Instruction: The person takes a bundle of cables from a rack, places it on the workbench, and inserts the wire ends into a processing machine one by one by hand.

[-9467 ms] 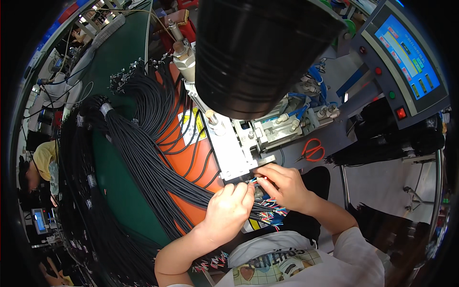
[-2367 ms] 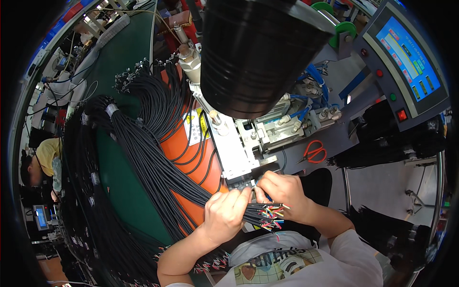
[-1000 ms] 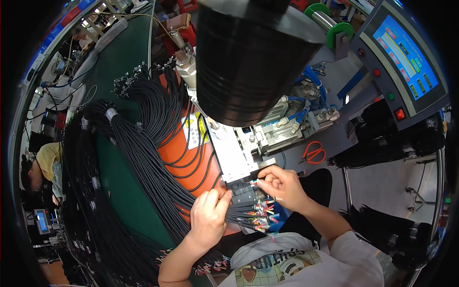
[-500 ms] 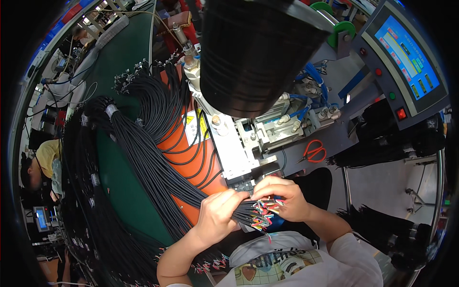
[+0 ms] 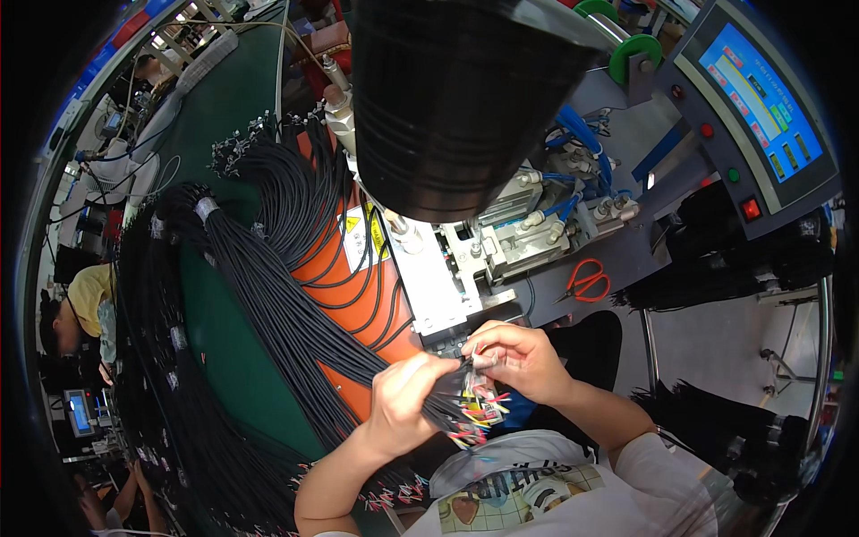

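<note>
Left hand (image 5: 403,403) grips cables (image 5: 313,327), right hand (image 5: 526,360) pinches wires (image 5: 480,403), just off the edge of the machine (image 5: 434,277)! Scissors (image 5: 582,285) lie apart, rightward.

We list: wearer's hands (image 5: 403,407), two; red-handled scissors (image 5: 587,281), one pair; large screen (image 5: 759,103), one; green button (image 5: 734,174), one; black cylinder (image 5: 456,116), one; black cables (image 5: 268,291), uncountably many.
</note>
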`<action>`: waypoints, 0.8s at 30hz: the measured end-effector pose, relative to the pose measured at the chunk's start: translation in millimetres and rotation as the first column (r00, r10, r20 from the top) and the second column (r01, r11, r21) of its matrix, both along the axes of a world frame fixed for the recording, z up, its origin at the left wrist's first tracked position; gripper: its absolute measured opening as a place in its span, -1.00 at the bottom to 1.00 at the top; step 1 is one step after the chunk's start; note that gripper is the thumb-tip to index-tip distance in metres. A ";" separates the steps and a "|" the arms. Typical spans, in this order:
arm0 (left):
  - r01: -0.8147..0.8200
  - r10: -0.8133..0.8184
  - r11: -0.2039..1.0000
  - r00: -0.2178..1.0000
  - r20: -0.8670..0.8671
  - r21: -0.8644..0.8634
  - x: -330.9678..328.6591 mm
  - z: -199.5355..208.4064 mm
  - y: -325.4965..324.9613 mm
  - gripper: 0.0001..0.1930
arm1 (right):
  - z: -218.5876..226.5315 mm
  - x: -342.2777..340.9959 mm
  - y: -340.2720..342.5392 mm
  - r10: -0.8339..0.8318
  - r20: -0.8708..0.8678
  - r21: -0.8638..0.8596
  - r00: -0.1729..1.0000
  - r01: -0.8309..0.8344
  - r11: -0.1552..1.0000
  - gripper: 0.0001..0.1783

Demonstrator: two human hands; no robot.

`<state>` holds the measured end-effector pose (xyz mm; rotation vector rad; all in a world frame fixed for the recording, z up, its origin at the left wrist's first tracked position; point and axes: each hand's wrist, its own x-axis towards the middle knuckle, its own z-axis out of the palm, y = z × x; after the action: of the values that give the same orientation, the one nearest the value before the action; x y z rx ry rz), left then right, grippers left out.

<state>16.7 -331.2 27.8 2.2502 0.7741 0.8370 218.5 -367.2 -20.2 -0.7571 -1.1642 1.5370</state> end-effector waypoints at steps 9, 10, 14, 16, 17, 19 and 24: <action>-0.043 0.054 0.990 0.995 -0.078 0.137 4.8 -11.1 -4.7 -0.54 | -1.5 -5.2 -2.8 -0.132 -0.043 -0.019 0.990 0.131 0.991 -0.76; -0.030 0.048 0.980 0.995 -0.084 0.198 5.1 -11.8 -4.7 -0.56 | -0.3 -3.8 -4.1 -0.105 -0.101 -0.184 0.989 0.085 0.979 -0.75; 0.015 0.044 0.949 0.982 -0.181 0.316 5.8 -6.9 -8.3 -0.62 | 10.2 3.1 6.0 0.039 -0.243 -0.417 0.969 -0.141 0.898 -0.87; -0.040 0.075 0.969 0.988 -0.136 0.245 10.1 -6.9 -7.2 -0.71 | 4.1 -8.0 -0.8 -0.009 -0.194 -0.301 0.981 -0.051 0.952 -0.78; -0.040 0.075 0.969 0.988 -0.134 0.245 10.6 -7.1 -6.3 -0.71 | 5.7 -9.4 -3.9 -0.042 -0.013 -0.118 0.999 0.040 0.992 -0.73; -0.100 0.108 0.981 0.994 -0.037 0.166 9.4 -7.2 -3.8 -0.76 | 16.1 -9.5 -3.1 -0.254 0.348 0.405 0.902 0.100 0.909 -0.57; -0.091 0.105 0.983 0.991 -0.083 0.158 9.7 -4.9 -6.2 -0.77 | 3.5 -17.2 -7.4 -0.556 0.441 0.697 0.704 0.122 0.707 -0.51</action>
<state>26.4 -337.4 22.9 2.4167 0.8962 0.8715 201.3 -374.6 -16.6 -0.9872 -1.7672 0.4520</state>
